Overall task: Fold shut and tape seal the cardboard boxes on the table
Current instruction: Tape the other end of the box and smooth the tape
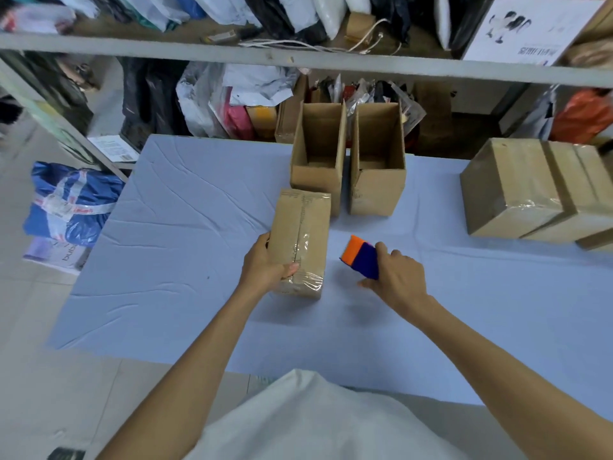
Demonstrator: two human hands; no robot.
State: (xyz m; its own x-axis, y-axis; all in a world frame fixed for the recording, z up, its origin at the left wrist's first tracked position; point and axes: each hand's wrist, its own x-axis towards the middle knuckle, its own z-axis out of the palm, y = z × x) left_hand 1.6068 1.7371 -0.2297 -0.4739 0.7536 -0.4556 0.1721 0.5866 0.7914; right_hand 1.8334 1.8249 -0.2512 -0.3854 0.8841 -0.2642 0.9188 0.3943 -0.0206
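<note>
A closed cardboard box (303,234) lies in the middle of the table, with clear tape along its top seam and over its near end. My left hand (265,263) grips its near left corner, thumb on the taped top. My right hand (398,273) holds a blue and orange tape dispenser (360,257) just right of the box, apart from it. Behind stand two cardboard boxes, one on the left (316,180) and one on the right (378,190), both with flaps up and tops open.
The table (185,247) wears a wrinkled light blue cloth. Taped boxes (537,194) are grouped at the right edge. A shelf (298,61) crammed with bags and parcels runs behind the table. A blue wrapped parcel (69,200) lies on the floor to the left.
</note>
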